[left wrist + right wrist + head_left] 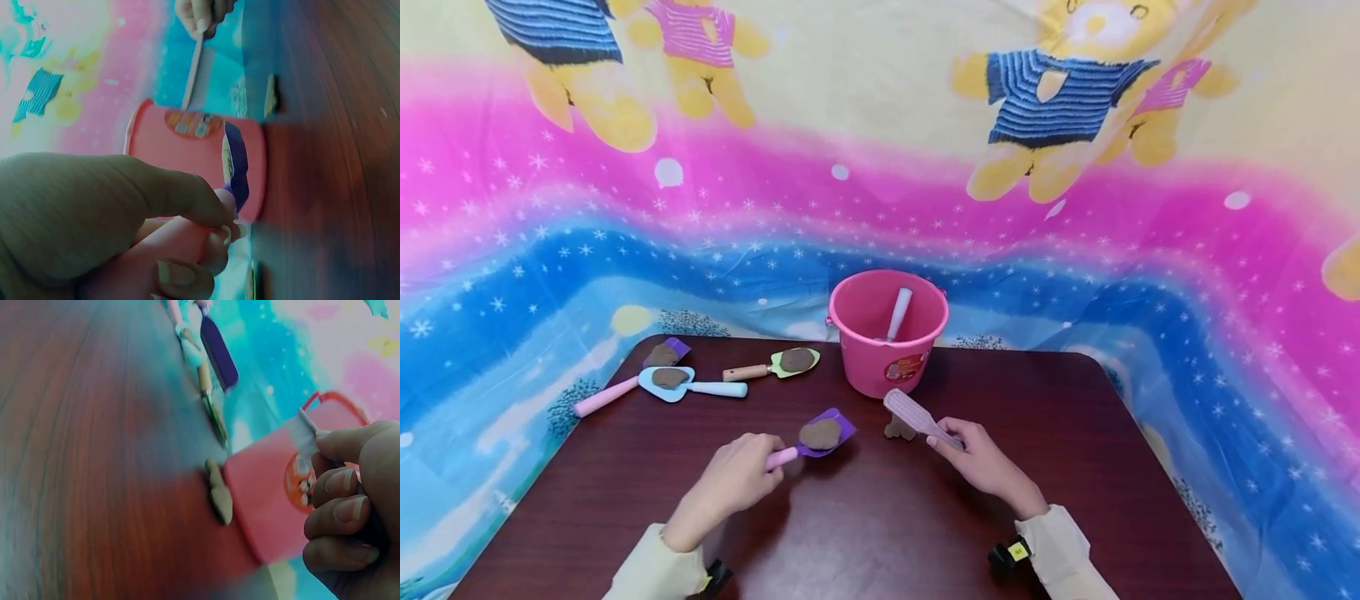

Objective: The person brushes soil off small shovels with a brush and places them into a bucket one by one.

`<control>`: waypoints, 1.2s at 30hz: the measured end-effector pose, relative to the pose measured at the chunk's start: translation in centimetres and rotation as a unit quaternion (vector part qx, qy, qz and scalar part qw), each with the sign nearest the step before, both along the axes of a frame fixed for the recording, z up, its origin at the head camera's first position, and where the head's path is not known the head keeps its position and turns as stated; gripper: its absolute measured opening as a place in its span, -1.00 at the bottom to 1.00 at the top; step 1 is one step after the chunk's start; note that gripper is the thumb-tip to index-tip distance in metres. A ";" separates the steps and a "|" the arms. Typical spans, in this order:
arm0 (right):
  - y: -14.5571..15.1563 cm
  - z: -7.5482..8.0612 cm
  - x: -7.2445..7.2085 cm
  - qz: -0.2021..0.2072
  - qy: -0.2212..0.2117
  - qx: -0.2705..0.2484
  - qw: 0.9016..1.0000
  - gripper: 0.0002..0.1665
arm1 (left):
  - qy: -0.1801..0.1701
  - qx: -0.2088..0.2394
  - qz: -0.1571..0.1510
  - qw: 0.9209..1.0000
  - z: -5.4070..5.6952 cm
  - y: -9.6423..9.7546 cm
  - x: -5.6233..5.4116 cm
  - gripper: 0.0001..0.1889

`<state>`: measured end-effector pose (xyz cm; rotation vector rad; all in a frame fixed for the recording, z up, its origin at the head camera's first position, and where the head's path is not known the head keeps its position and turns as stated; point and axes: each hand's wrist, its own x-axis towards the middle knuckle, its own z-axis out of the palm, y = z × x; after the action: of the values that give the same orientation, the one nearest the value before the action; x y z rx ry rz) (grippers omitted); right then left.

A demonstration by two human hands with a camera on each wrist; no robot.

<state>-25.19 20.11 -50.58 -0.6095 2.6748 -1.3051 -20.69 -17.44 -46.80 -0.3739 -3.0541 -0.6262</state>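
My left hand [733, 477] grips the pink handle of a small toy shovel [847, 426], whose purple blade carries a brown sand-like lump [820, 434]. In the left wrist view the shovel blade [238, 156] shows edge-on, above the table. A pale pinkish brush [912, 414] is held by its handle in my right hand [983, 460]; its whitish bristles [304, 435] show in the right wrist view. Below the brush, an irregular brown lump [898, 430] lies on the table, partly covered by the brush in the head view. Just behind it stands a pink bucket [863, 367].
A pale handle [898, 315] sticks up inside the bucket. To the left lie a green trowel with a wooden handle [747, 372], a light blue trowel [718, 389] and another purple shovel [679, 345], each bearing a brown lump. Patterned cloth [775, 183] hangs behind the dark table [865, 525].
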 end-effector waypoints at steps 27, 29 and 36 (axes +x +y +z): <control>-6.6 5.1 2.1 -0.026 0.053 -0.055 0.997 -0.78 | 0.067 0.006 -0.107 0.992 5.1 6.6 -5.8 -0.50; -7.0 5.1 2.1 -0.030 0.052 -0.055 0.997 -0.83 | 0.053 0.013 -0.102 0.993 5.4 6.7 -5.8 -0.47; -7.5 4.8 2.0 -0.018 0.058 -0.038 0.997 -0.89 | 0.052 0.045 -0.071 0.995 5.7 6.5 -5.4 -0.61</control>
<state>-23.21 12.66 -45.76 -0.6701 2.7511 -1.4277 -26.04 -10.94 -41.07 -0.6050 -2.9072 -0.7234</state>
